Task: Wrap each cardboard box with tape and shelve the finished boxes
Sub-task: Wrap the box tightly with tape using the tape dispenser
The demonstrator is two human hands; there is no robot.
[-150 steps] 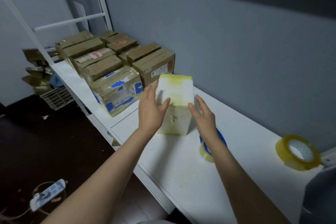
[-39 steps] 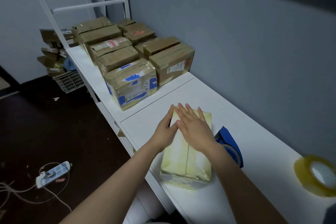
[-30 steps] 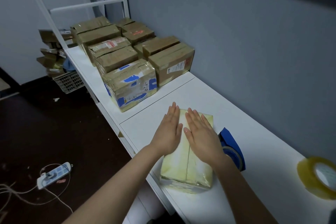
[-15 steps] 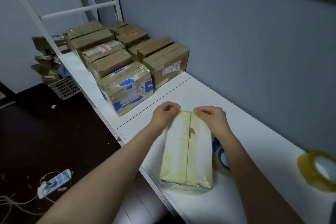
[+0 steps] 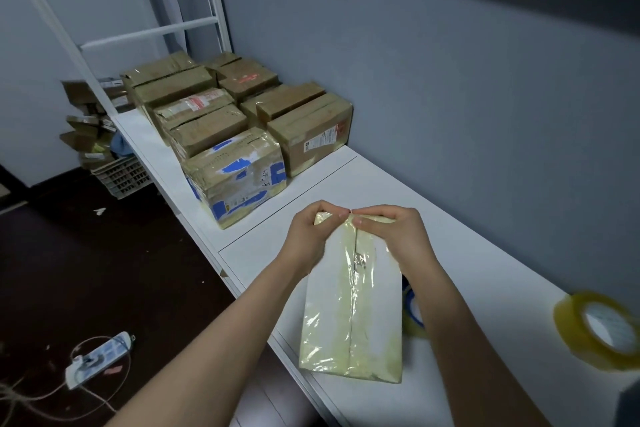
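A pale box wrapped in yellowish clear tape (image 5: 349, 315) lies flat on the white table (image 5: 485, 281), its long side pointing away from me. My left hand (image 5: 308, 239) grips the box's far left corner with curled fingers. My right hand (image 5: 394, 236) grips the far right corner the same way. The thumbs and fingertips of both hands meet over the centre seam at the far edge. A blue tape dispenser (image 5: 412, 312) is mostly hidden behind the box and my right forearm.
Several taped cardboard boxes (image 5: 235, 128) stand grouped at the far left of the shelf. A roll of yellowish tape (image 5: 599, 329) lies at the right. The grey wall runs along the back. On the dark floor lie a power strip (image 5: 97, 360) and a crate (image 5: 121, 175).
Both hands went from lying flat on the box's top to curling over its far edge. Now they have closed in toward the centre seam, and the box's far end looks slightly raised.
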